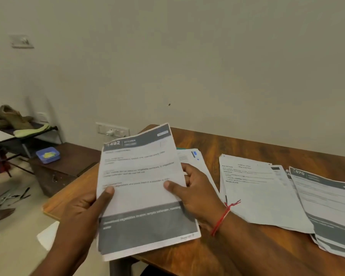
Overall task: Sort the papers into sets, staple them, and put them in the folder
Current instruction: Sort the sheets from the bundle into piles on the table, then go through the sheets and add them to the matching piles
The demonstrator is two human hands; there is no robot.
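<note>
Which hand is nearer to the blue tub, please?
Left. The left hand grips the papers on the side toward the tub; the right hand holds their opposite edge.

Wooden table point(247, 148) against plain beige wall point(187, 56), pale floor point(14, 246)

A wooden table point(237, 145) carries loose stacks of papers point(257, 194).

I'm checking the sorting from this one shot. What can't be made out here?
Head view only.
Held stack: small print blurred; lower sheets hidden under the top page.
Rear pile: mostly hidden by the held stack and right hand.
Far-right pile: cut off by the right frame edge.
</note>
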